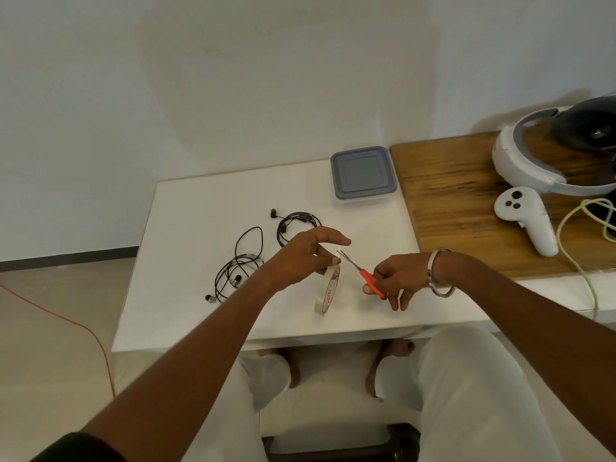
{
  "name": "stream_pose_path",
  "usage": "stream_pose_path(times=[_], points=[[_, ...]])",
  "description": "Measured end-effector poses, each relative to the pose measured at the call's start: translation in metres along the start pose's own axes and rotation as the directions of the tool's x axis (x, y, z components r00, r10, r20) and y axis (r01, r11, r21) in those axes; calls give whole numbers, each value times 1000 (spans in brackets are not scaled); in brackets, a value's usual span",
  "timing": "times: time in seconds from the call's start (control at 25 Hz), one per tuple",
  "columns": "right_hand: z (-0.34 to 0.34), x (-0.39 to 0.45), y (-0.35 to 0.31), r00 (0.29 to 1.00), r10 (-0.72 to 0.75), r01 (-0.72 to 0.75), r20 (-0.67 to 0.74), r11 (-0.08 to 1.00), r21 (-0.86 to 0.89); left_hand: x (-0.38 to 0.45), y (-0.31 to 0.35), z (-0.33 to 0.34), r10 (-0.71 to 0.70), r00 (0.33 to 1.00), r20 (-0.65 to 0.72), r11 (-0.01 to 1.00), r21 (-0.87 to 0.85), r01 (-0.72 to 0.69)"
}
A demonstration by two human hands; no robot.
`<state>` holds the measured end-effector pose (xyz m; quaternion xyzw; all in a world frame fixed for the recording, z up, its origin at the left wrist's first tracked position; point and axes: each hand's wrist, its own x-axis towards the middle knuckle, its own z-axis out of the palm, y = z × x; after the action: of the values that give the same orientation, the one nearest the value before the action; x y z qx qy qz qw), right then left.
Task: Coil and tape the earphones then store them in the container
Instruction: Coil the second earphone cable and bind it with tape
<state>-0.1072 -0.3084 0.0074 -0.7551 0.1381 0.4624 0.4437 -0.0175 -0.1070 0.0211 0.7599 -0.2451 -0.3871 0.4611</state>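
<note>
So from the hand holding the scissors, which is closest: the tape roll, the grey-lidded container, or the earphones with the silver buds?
From the right hand, in the head view:
1. Tape roll, just to its left, dangling from the left hand.
2. Grey-lidded container, at the table's far edge.
3. Silver-bud earphones, far left, beyond the left hand.

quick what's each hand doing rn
Left hand: pinching the tape end pulled from the tape roll.
Right hand: gripping the orange scissors, blades open at the tape.

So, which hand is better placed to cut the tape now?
The right hand: it holds the scissors, blades open at the tape strip. The left hand pinches that strip, pulled from the tape roll.
</note>
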Motion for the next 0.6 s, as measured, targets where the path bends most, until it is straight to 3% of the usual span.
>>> stream_pose_path(times=[0.4, 0.6], points=[[-6, -2, -13, 991, -110, 81, -71, 941, -329, 0, 1, -3, 25, 997, 77, 995, 91, -32], [-12, -1, -5, 964, -187, 99, -190, 912, -398, -1, 1, -4, 10, 998, 65, 1000, -17, -9]])
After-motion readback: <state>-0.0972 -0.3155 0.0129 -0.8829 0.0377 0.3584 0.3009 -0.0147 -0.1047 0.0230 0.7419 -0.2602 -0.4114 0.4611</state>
